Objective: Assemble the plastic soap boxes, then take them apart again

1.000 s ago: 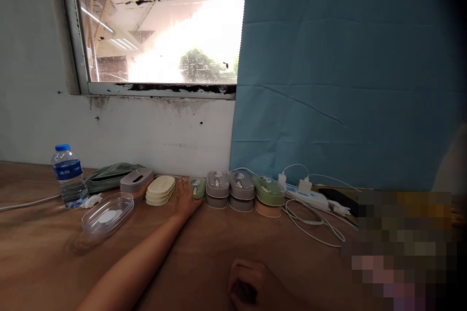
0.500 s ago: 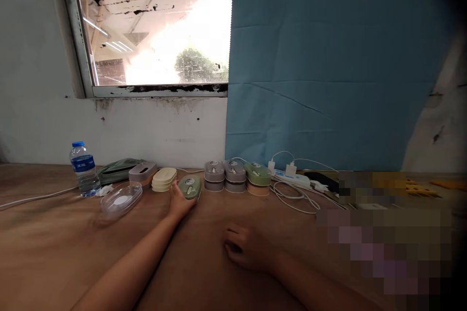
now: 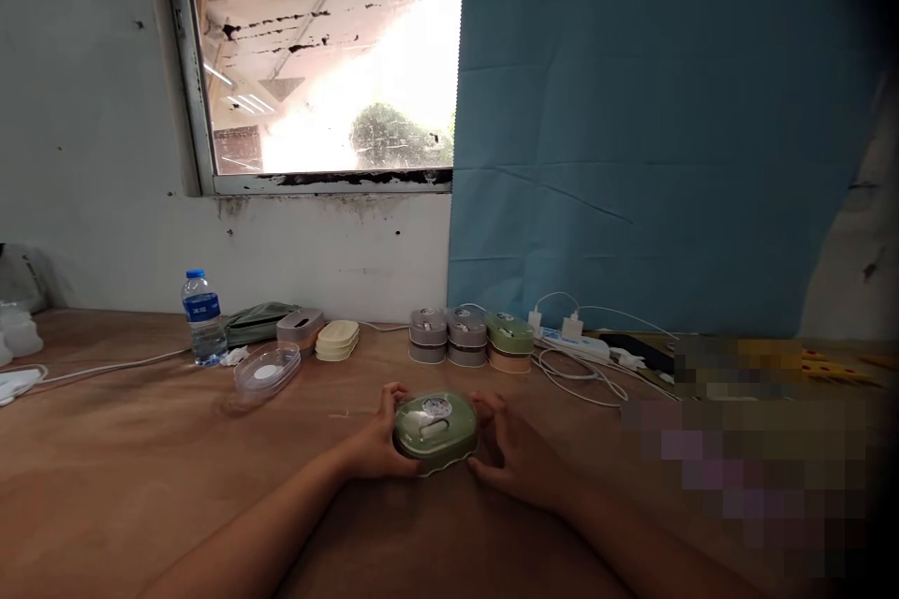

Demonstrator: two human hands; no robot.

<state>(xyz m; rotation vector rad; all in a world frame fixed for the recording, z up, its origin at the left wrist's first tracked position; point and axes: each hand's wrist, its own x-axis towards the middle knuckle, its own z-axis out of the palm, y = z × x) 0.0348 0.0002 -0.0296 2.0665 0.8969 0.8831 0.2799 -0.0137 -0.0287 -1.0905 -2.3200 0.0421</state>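
Note:
A green oval lidded box (image 3: 436,430) is in front of me near the middle of the table, with a round sticker and a small loop-like shape on its top. My left hand (image 3: 383,440) grips its left side, thumb along the front edge and fingers behind. From the other side, my right hand (image 3: 516,454) curves round the box's right end, fingertips at its far right edge and thumb at the front right corner. The underside of the box is hidden, so I cannot tell whether it touches the table.
Two grey lidded boxes (image 3: 448,337) and a green-and-tan one (image 3: 509,342) line the wall. Left of them stand cream stacked trays (image 3: 338,340), a mauve box (image 3: 301,329), a clear plastic lid (image 3: 267,372) and a water bottle (image 3: 203,318). A power strip (image 3: 572,344) with cables lies right.
The green box has come from beside the cream trays towards me and to the right, in my left hand. My right hand has risen from the table to the box's right side.

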